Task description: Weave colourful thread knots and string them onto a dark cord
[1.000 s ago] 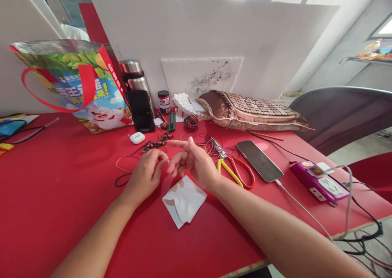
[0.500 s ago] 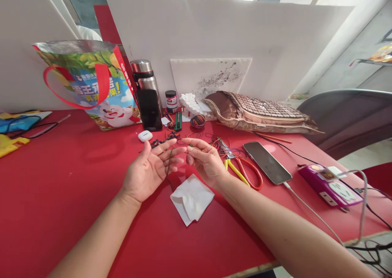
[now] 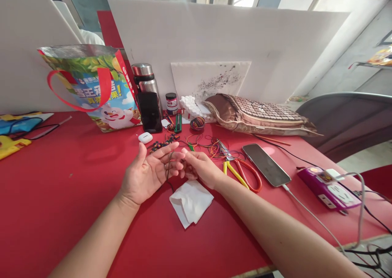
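My left hand [image 3: 147, 173] lies palm up over the red table [image 3: 61, 175], fingers stretched out. A thin dark cord [image 3: 168, 169] is looped around its fingers. My right hand [image 3: 199, 169] has its fingers curled and pinches that cord at the left hand's fingertips. Just behind the hands lie a dark multicoloured braid [image 3: 162, 142] and a tangle of coloured threads [image 3: 211, 147]. A folded white tissue [image 3: 190, 202] lies on the table below the hands.
Yellow and red scissors [image 3: 241, 175], a phone [image 3: 266, 164] on a cable and a purple power strip [image 3: 329, 188] lie to the right. A printed bag [image 3: 92, 90], a steel flask [image 3: 145, 81], a black phone [image 3: 150, 112], white earbud case [image 3: 145, 137], thread ball [image 3: 197, 123] and brown pouch [image 3: 260, 114] stand behind.
My left hand turned palm up and opened, with the dark cord now looped on its fingers. My right hand closed from an open, pointing pose and came in to pinch the cord.
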The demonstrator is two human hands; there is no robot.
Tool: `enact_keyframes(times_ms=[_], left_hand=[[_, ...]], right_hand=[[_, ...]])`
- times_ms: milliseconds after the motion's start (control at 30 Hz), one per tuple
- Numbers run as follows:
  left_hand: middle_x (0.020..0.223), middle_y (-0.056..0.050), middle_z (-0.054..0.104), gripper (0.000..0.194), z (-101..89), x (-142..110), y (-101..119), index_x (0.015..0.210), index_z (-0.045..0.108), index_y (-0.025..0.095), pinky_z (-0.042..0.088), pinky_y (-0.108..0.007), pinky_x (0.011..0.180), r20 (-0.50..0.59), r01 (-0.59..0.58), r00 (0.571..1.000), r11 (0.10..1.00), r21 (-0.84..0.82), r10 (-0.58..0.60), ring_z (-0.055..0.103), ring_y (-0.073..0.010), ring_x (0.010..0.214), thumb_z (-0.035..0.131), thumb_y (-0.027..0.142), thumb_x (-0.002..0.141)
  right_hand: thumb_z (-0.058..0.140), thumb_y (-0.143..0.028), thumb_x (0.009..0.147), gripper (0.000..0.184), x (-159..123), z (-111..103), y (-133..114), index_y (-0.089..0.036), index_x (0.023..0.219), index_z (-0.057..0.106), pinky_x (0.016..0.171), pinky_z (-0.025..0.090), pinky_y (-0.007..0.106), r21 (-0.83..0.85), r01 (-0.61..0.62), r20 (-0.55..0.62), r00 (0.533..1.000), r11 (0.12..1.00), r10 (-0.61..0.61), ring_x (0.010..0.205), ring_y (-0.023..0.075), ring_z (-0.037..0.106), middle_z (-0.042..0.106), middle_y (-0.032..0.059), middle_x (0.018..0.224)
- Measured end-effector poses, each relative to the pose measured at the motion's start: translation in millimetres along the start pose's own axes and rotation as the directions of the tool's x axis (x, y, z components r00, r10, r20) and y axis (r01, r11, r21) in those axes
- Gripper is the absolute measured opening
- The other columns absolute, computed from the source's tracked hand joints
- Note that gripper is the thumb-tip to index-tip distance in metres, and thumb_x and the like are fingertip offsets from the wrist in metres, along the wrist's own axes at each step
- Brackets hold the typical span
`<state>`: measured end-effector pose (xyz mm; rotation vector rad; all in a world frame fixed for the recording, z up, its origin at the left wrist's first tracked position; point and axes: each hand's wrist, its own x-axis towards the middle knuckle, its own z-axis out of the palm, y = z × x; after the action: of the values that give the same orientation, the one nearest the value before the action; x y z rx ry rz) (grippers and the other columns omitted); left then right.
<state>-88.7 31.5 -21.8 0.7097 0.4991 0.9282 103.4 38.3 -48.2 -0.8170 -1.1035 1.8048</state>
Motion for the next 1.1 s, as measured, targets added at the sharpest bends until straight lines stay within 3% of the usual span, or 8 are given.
enact_keyframes(times_ms=[100, 200, 333, 500, 633, 800, 933, 1100], left_hand=[[0.078, -0.007, 0.072, 0.060, 0.3, -1, 0, 0.122, 0.079, 0.009, 0.045, -0.021, 0.049, -0.019, -0.023, 1.000, 1.000, 0.007, 0.023, 0.045, -0.0067, 0.049, 0.084, 0.056, 0.084], [0.062, 0.003, 0.053, 0.035, -1.8, -1, 1, 0.115, 0.080, 0.010, 0.029, -0.018, 0.042, -0.077, -0.092, 0.993, 0.996, -0.014, 0.091, 0.024, -0.0044, 0.046, 0.083, 0.030, 0.087], [0.061, 0.006, 0.047, 0.032, -6.5, -2, 7, 0.116, 0.078, 0.012, 0.025, -0.018, 0.041, -0.174, -0.218, 0.964, 0.973, -0.081, 0.201, 0.023, -0.0051, 0.047, 0.077, 0.008, 0.084], [0.062, 0.007, 0.048, 0.036, -13.3, -3, 18, 0.119, 0.075, 0.009, 0.027, -0.018, 0.040, -0.244, -0.361, 0.915, 0.922, -0.138, 0.322, 0.028, -0.0049, 0.046, 0.070, 0.001, 0.084], [0.063, 0.006, 0.049, 0.036, -17.1, 0, 17, 0.119, 0.075, 0.006, 0.028, -0.019, 0.040, -0.251, -0.355, 0.914, 0.927, -0.122, 0.318, 0.030, -0.0050, 0.045, 0.068, 0.000, 0.084], [0.062, 0.004, 0.049, 0.043, -14.6, 4, 10, 0.125, 0.073, 0.011, 0.027, -0.019, 0.041, -0.270, -0.282, 0.932, 0.952, -0.117, 0.243, 0.032, -0.0061, 0.045, 0.062, -0.002, 0.086], [0.062, 0.005, 0.048, 0.047, -10.9, 4, 9, 0.130, 0.072, 0.015, 0.027, -0.019, 0.042, -0.273, -0.264, 0.935, 0.957, -0.119, 0.224, 0.031, -0.0062, 0.046, 0.063, 0.001, 0.087], [0.063, 0.004, 0.048, 0.046, -10.0, 4, 6, 0.127, 0.076, 0.017, 0.027, -0.018, 0.042, -0.261, -0.250, 0.940, 0.965, -0.082, 0.221, 0.029, -0.0058, 0.046, 0.066, 0.002, 0.085]], right_hand=[[0.089, -0.072, 0.064, 0.063, -1, -4, -5, -0.017, 0.064, 0.060, 0.042, 0.019, 0.022, -0.041, 0.077, -0.137, 0.987, 0.996, -0.082, 0.040, 0.0040, 0.035, 0.059, -0.0014, 0.051], [0.091, -0.070, 0.060, 0.061, 2, -14, -11, -0.017, 0.059, 0.061, 0.043, 0.023, 0.022, -0.012, 0.183, -0.335, 0.926, 0.983, -0.176, 0.043, 0.0063, 0.042, 0.057, -0.0008, 0.050], [0.093, -0.068, 0.057, 0.061, 7, -25, -13, -0.018, 0.060, 0.059, 0.044, 0.022, 0.021, -0.012, 0.263, -0.501, 0.833, 0.965, -0.234, 0.044, 0.0048, 0.037, 0.056, -0.0022, 0.052], [0.070, -0.062, 0.087, 0.044, 7, -31, -17, -0.019, 0.083, 0.064, 0.050, 0.029, 0.025, -0.325, 0.176, -0.531, 0.779, 0.929, -0.333, 0.046, 0.0092, 0.038, 0.053, -0.0044, 0.054], [0.060, -0.035, 0.100, 0.045, -11, -30, -35, -0.015, 0.140, 0.058, 0.064, 0.037, 0.031, -0.888, -0.176, -0.377, 0.808, 0.425, -0.453, 0.070, 0.0234, 0.065, 0.071, 0.0037, 0.072], [0.047, -0.029, 0.107, 0.040, -53, -41, -46, -0.009, 0.140, 0.059, 0.087, 0.046, 0.039, -0.915, -0.402, -0.351, 0.771, 0.021, -0.531, 0.107, 0.0336, 0.073, 0.079, 0.0206, 0.117], [0.047, -0.030, 0.106, 0.048, -75, -63, -42, -0.004, 0.146, 0.053, 0.097, 0.043, 0.048, -0.777, -0.623, -0.441, 0.638, -0.086, -0.632, 0.120, 0.0403, 0.067, 0.075, 0.0271, 0.125], [0.053, -0.035, 0.105, 0.054, -77, -73, -38, 0.000, 0.146, 0.051, 0.099, 0.042, 0.053, -0.724, -0.686, -0.553, 0.642, -0.075, -0.531, 0.128, 0.0432, 0.063, 0.076, 0.0288, 0.121]])
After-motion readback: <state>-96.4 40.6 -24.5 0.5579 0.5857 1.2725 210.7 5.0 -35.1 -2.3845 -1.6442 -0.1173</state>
